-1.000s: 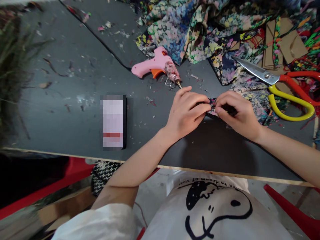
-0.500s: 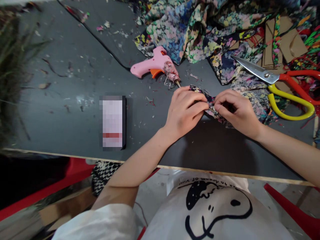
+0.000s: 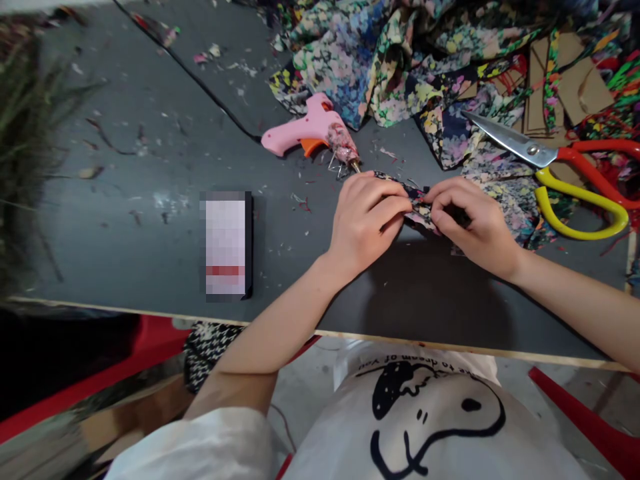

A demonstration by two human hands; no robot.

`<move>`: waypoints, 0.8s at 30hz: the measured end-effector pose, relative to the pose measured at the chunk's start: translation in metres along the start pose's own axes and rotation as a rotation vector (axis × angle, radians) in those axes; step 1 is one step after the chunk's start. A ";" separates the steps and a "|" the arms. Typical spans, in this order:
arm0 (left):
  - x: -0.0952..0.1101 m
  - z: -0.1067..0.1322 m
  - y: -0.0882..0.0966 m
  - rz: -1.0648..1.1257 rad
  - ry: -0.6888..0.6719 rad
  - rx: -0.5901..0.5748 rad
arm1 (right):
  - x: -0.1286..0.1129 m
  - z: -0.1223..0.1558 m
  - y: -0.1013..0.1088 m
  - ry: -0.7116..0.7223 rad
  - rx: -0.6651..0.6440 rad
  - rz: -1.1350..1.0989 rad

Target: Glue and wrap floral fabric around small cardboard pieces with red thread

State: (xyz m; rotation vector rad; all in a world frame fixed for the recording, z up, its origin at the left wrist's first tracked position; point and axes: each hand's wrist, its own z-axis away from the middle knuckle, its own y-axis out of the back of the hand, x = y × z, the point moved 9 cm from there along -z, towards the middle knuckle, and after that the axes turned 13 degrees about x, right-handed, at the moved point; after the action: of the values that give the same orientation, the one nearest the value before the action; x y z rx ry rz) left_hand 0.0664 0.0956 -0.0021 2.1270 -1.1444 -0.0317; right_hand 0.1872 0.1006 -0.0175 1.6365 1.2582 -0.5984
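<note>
A narrow strip of dark floral fabric (image 3: 420, 212) stretches between my two hands, low over the grey table. My left hand (image 3: 370, 217) is closed on its left part, fingers bent over the cloth. The thumb and forefinger of my right hand (image 3: 470, 223) pinch the strip's right part, and the fingers hide some of it. Just beyond my left hand lies a pink glue gun (image 3: 305, 130) with an orange trigger, its nozzle close to my knuckles. Scissors (image 3: 545, 160) with red and yellow handles rest to the right of my right hand, blades partly over fabric.
Crumpled floral fabric (image 3: 340, 73) covers the back of the table (image 3: 150, 253). Cardboard pieces (image 3: 580, 87) and coloured threads lie at the back right. A phone (image 3: 225, 247) is to my left. The glue gun's black cord (image 3: 200, 83) runs to the back left, near dry grass (image 3: 25, 147).
My left hand has shifted slightly left along with the fabric strip, and the gap between my hands is a little wider. The glue gun and scissors stay in place.
</note>
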 end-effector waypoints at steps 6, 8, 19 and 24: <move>-0.002 0.001 -0.002 0.020 0.018 -0.019 | 0.008 -0.002 0.000 -0.069 0.012 0.012; -0.003 0.001 -0.002 0.022 0.017 -0.018 | 0.007 -0.002 -0.001 -0.062 0.007 0.020; -0.002 0.000 0.004 0.091 0.014 0.038 | 0.017 0.004 0.000 -0.194 -0.005 -0.117; 0.006 -0.001 0.009 0.063 -0.038 0.067 | 0.019 0.010 -0.009 -0.253 -0.107 -0.188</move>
State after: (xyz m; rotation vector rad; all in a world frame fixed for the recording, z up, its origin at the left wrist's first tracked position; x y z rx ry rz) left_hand 0.0635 0.0890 0.0061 2.1559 -1.2496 -0.0046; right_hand 0.1873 0.1004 -0.0404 1.3174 1.2406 -0.8134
